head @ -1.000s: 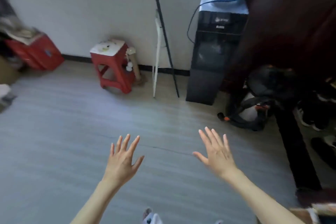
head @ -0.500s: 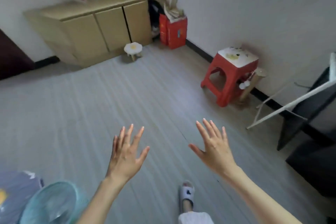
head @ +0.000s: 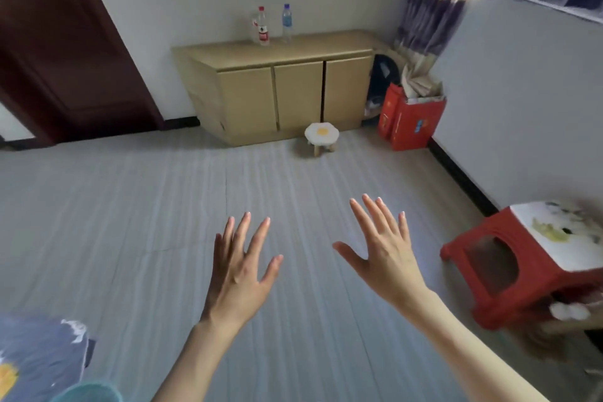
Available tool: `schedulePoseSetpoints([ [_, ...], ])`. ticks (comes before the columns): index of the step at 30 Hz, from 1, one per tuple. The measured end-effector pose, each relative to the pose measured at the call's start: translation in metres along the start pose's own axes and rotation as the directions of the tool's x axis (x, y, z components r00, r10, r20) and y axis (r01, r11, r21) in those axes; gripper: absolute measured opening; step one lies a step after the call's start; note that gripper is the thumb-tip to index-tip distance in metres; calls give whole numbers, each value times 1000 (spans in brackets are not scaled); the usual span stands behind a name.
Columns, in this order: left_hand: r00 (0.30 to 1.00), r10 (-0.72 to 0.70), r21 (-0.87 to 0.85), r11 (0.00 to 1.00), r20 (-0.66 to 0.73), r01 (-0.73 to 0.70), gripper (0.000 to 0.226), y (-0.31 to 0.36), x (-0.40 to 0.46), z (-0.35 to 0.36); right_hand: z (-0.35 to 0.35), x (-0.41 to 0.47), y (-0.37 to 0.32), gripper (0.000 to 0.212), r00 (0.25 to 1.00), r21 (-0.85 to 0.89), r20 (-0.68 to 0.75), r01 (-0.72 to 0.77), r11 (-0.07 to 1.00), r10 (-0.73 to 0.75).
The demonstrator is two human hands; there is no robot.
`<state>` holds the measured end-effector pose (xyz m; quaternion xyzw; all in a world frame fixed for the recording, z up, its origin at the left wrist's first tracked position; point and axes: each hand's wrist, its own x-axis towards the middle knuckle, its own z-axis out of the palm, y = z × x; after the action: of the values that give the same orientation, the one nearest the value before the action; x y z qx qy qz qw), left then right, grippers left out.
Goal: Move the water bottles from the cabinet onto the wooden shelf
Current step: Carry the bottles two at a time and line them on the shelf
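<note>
**Both hands empty, bottles on cabinet across the room**

Lower centre of frame: left hand (head: pixel 239 271) and right hand (head: pixel 385 254) are both held out flat, fingers spread wide, backs to the camera, holding nothing. Only bare grey floor (head: pixel 163 222) under them.

Lower left corner: blue patterned fabric (head: pixel 36 359), blurred, can't tell what it is. Right edge, mid-height: red plastic stool (head: pixel 509 274) with a white top.

Mid-frame, past the hands: small egg-shaped stool (head: pixel 321 134) on the floor, just in front of the cabinet (head: pixel 293 88). Red box (head: pixel 411 121) stuffed with papers to the right of the cabinet, striped curtain (head: pixel 430 13) above it. Dark door (head: pixel 65 42) upper left.

Upper centre, far wall: two clear water bottles upright on the cabinet top, near each other but apart. Red-label bottle (head: pixel 262 28) on the left, blue-label bottle (head: pixel 286 23) on the right. Fill level not readable from here.

Wooden shelf not in view.

Handling guess: thin clear plastic, so light if empty, moderate if full; the walls will flex under squeeze and are smooth. Tall and narrow, so easy to tip. Wrap fingers round the mid-body at the label band, one bottle per hand, with firm but not crushing pressure. Approach path needs to skirt the egg-shaped stool.
</note>
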<state>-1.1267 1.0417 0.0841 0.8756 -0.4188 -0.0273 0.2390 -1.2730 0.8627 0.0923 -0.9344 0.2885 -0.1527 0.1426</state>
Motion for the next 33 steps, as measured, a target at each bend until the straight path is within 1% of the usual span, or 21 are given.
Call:
schedulePoseSetpoints([
  [4,997,-54,15,998,-50,55,72,-18,70,4,14,82,15,75,997,-11,38,64,998,-63],
  [7,995,-56,25,998,-80,58,73,-37,136,12,30,151,28,76,996,-11,54,67,998,-66],
  [9,995,-47,31,998,-87,50,70,-50,187,16,40,203,34,76,997,-9,43,69,998,-69],
  [12,994,-29,16,999,-108,31,60,-73,273,19,50,291,38,76,997,-24,16,79,997,-78],
  [15,989,-12,-8,1000,-145,11,58,-94,358,15,56,373,35,75,997,-10,-11,80,997,-80],
  [18,991,-15,-10,1000,-134,14,59,-107,432,15,67,439,36,75,996,9,-18,87,996,-87],
  [22,995,-10,-20,1000,-100,8,60,-125,511,29,90,514,54,75,997,-26,35,64,998,-63],
  [26,996,-46,-25,999,-80,44,66,-153,588,45,116,602,75,75,997,-31,56,56,998,-54],
  [29,994,-69,-5,998,-89,69,71,-174,652,51,137,677,85,74,995,-14,69,73,997,-72],
  [33,986,-110,12,994,-126,112,71,-200,748,44,157,783,93,73,994,15,60,94,995,-95],
])
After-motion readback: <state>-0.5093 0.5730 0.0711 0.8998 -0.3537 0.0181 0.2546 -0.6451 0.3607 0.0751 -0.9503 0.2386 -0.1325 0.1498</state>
